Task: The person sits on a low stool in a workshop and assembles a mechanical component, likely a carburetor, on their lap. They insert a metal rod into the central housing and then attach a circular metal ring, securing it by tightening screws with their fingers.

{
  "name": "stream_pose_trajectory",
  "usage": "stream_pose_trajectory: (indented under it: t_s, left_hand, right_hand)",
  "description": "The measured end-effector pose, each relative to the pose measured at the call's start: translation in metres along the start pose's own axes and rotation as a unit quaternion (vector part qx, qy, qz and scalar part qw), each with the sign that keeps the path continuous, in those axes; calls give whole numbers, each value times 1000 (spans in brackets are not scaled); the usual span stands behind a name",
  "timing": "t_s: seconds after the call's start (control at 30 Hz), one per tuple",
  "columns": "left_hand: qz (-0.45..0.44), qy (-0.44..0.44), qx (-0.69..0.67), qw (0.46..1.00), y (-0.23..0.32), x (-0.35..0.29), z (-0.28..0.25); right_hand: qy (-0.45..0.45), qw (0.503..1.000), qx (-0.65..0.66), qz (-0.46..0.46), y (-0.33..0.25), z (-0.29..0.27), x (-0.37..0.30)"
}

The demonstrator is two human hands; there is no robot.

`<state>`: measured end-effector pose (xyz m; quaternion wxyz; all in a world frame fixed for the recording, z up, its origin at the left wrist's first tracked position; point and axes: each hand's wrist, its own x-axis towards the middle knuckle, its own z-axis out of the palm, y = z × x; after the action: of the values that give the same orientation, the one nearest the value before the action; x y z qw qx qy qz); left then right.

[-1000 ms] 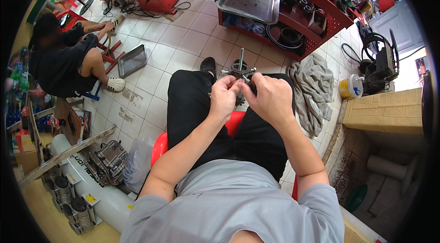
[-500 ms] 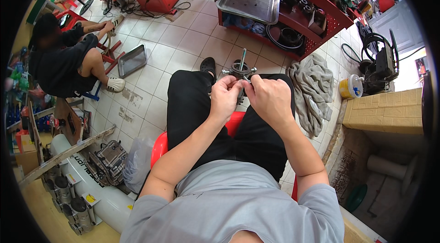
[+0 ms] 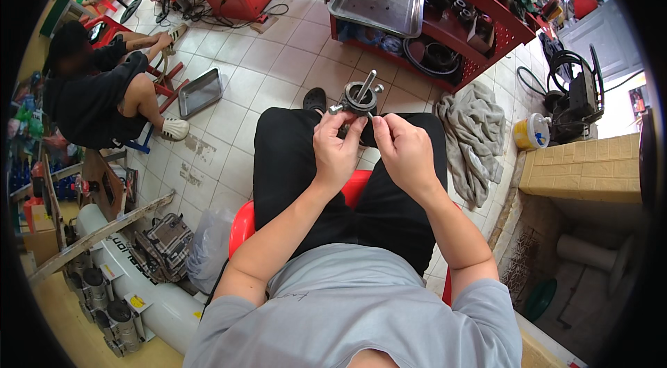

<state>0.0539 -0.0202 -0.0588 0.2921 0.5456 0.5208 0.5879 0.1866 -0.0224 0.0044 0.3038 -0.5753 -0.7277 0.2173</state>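
Observation:
A round grey metal fixture [image 3: 353, 98] is held up over the gap between my knees. It has an upright ring, side bolts and a bright rod [image 3: 368, 86] standing out of its middle, tilted to the right. My left hand [image 3: 338, 149] grips it from below and the near left, thumb against its near side. My right hand [image 3: 404, 151] is closed, its thumb and forefinger at a bolt [image 3: 370, 118] on the near right side of the ring. The fingertips partly hide that bolt.
A red tool cart [image 3: 445, 55] with a metal tray [image 3: 379, 3] stands ahead. Right of my leg, a grey cloth [image 3: 474, 139] lies near a yellow-white tub [image 3: 531, 132]. At left, another person [image 3: 97, 90] sits beside a tray [image 3: 201, 92]. A white tank [image 3: 132, 271] lies lower left.
The fixture has turned and tilted, its rod now leaning right and its ring facing me more. My left hand has shifted slightly left, and my right hand has moved a little right.

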Motion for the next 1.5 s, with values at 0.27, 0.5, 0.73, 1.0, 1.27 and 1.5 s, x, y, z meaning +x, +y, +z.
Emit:
stream_pose_trajectory:
  t_s: [0.27,0.5,0.73,1.0,1.27,1.5]
  left_hand:
    - [121,55,65,989,9,6,-4]
    - [165,53,36,984,14,10,-11]
    - [223,44,43,973,19,15,-15]
    - [293,43,56,953,19,21,-20]
    - [284,28,53,957,21,20,-23]
    - [293,36,52,954,20,19,-21]
  right_hand:
    - [-107,908,393,99,-16,-5,-9]
    - [1,995,85,-45,-27,-29,-9]
    - [128,970,-92,-184,-25,-22,-15]
    - [118,969,-115,-185,-31,-26,-19]
    - [125,973,-94,-172,-39,-29,-17]
    - [110,970,-122,-181,-32,-27,-17]
